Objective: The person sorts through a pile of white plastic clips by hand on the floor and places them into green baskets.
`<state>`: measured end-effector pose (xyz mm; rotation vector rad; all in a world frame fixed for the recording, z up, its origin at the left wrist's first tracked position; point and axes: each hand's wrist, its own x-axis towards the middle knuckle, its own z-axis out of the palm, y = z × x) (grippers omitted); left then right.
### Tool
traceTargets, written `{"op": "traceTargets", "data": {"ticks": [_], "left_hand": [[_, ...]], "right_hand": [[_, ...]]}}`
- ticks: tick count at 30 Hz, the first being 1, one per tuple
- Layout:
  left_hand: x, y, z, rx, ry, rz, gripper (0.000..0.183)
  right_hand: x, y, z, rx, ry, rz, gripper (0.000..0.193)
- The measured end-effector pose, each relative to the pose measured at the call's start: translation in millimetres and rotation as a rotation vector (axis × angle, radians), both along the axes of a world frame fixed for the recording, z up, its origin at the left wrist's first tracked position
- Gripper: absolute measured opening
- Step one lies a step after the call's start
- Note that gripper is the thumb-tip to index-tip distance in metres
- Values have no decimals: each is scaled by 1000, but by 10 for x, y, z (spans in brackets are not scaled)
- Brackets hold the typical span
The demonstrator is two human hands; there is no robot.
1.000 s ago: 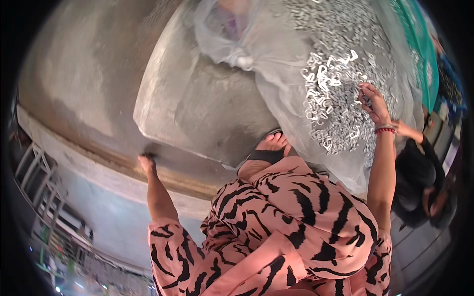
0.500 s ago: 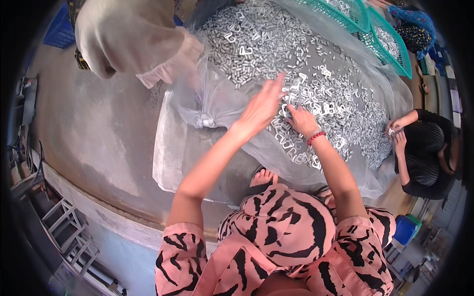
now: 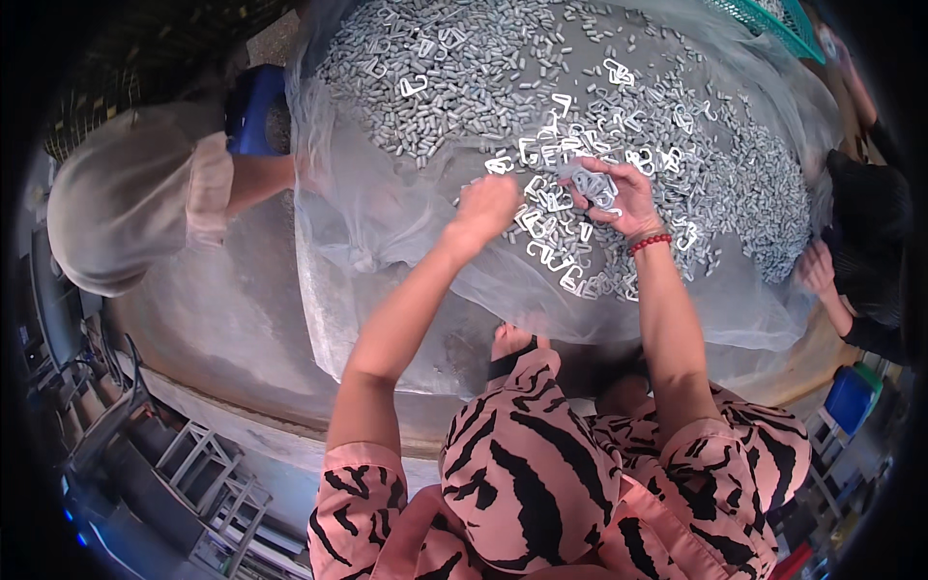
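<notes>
Two bare hands: both reach over a broad, thin, translucent sheet (image 3: 677,317) strewn with small pieces, the left hand (image 3: 490,205) and the right hand (image 3: 632,199) a little apart.
Left hand: bent at the knuckles with the back uppermost, low over the near edge of the scatter; its fingertips are hidden, so I cannot tell whether it pinches anything.
Right hand: turned palm up and cupped, fingers curled around a small bunch of flat, whitish, hook-shaped clips (image 3: 594,191); a red beaded bracelet (image 3: 650,244) circles that wrist.
Loose clips: a band of bright white, flat, open-looped clips (image 3: 557,201) lies chiefly between the hands and runs on beyond them, away from the body.
Key relation: the middle of that band is to the right of the left hand and to the left of the right hand's palm; the left is the hand without a visible load.
Nearest clip: one white looped clip (image 3: 499,164) lies just beyond the left knuckles, closer to the left hand than to the right.
Long axes: mixed, some clips pointing away from the body, others lying crosswise.
Grey pieces: many short, dull-grey, cylindrical pieces (image 3: 406,126) lie thickest at the far left and far right.
</notes>
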<state>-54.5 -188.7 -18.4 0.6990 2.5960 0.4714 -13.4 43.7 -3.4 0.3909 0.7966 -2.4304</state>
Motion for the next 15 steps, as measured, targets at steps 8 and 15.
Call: {"op": "traceTargets", "data": {"ticks": [8,15], "left_hand": [[-355,-146,265,1081,-1007,595,27],[-634,397,94,957,-804,383,21]], "right_hand": [[-329,25,340,199,115,23,40],[-753,840,1281,423,31,812,23]]}}
